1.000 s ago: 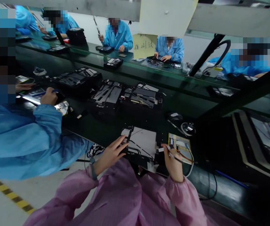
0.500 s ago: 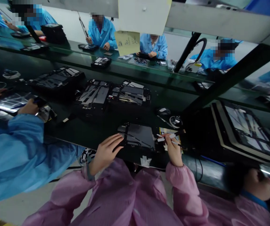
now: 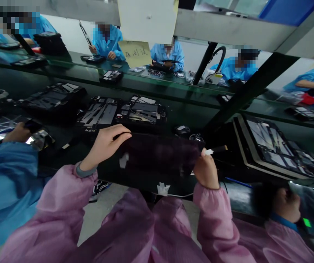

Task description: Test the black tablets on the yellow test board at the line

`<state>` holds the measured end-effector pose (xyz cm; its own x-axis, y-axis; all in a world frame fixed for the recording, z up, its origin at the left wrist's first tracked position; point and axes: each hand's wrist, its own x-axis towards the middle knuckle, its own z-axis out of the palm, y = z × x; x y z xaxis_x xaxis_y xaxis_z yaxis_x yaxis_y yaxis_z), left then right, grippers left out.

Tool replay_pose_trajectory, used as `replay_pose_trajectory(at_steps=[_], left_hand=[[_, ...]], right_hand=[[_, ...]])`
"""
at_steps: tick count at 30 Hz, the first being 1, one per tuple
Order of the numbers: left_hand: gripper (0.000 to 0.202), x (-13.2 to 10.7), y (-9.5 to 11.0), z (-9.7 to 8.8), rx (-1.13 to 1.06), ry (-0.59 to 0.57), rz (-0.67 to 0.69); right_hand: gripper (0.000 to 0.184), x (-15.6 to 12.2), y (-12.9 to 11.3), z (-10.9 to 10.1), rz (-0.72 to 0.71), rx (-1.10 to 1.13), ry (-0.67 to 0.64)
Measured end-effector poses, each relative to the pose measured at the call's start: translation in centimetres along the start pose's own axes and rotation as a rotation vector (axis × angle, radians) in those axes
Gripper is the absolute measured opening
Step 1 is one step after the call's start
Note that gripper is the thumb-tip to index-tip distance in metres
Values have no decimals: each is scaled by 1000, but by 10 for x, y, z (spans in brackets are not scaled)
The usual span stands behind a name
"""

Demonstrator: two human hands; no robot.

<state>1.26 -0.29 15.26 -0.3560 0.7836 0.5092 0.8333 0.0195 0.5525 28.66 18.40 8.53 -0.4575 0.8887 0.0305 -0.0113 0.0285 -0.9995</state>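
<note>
Dark panel (image 3: 159,153) is held over the surface (image 3: 178,115) between both hands, long axis running left to right, its far-left corner pinched by the left hand (image 3: 107,144), right edge clamped by the right hand (image 3: 207,170).

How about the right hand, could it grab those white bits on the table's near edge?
Probably not: the right hand seems busy holding the dark panel, though nothing covers the white bits.

Dark panel (image 3: 159,153) is motion-blurred; right hand (image 3: 206,171) seems partly hidden behind it. Blue sleeve (image 3: 11,193), near left, is cut off at the edge.
</note>
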Motion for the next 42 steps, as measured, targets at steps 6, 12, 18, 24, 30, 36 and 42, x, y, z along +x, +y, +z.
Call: replay_pose_trajectory(at_steps=[6, 12, 18, 24, 30, 36, 42], left_hand=[[37, -24, -72, 52, -269, -316, -459], [37, -33, -104, 97, -127, -320, -537], [60, -73, -88, 94, -65, -81, -503], [75, -150, -65, 88, -40, -340, -491], [73, -154, -72, 86, 136, -366, -371], [79, -156, -83, 76, 266, -404, -191], [76, -119, -50, 60, 405, -419, -31]], right_hand=[[30, -25, 55, 24, 151, 220, 97], [32, -21, 82, 21, 41, -147, 95], [40, -29, 92, 17, -50, -563, 265], [40, -39, 94, 30, -239, -695, 309], [38, -36, 95, 43, -267, -720, 293], [37, -34, 100, 44, -182, -622, 267], [41, -28, 94, 15, 57, -409, 220]])
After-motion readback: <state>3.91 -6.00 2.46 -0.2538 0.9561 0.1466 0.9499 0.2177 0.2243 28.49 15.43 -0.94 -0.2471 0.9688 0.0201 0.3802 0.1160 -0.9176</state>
